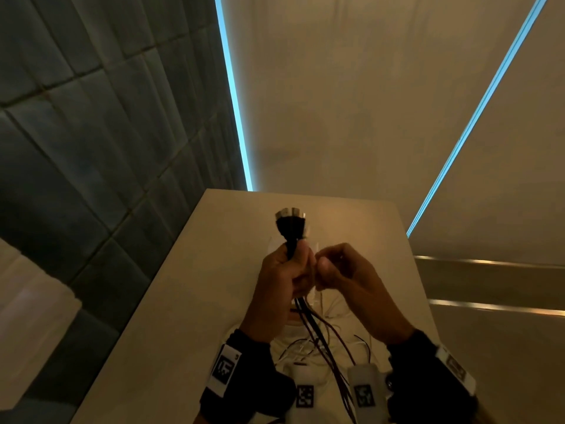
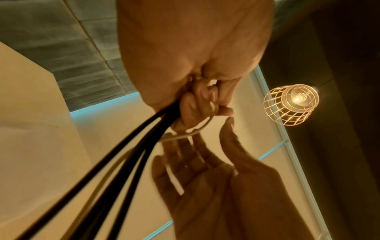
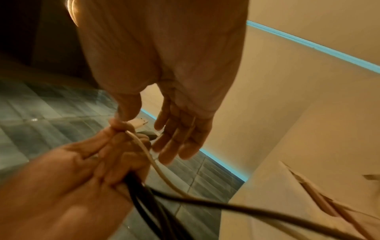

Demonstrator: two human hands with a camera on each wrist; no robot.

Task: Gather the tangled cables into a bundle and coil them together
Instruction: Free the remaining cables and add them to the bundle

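Still, left hand [image 1: 282,272] gripped cables [image 1: 290,228]; right hand [image 3: 180,134] prob. slack, empty; loose white cable [image 3: 156,164] could slip, re-tangle.

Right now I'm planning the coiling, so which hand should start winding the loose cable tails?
Right. The left hand grips the cables just below their plugs, so it is taken. The right hand is beside it with fingers relaxed, apparently free.

Grey tiled wall [image 1: 91,117], beige table [image 1: 189,286], blue light strips [image 1: 234,96], caged glowing lamp [image 2: 292,104]
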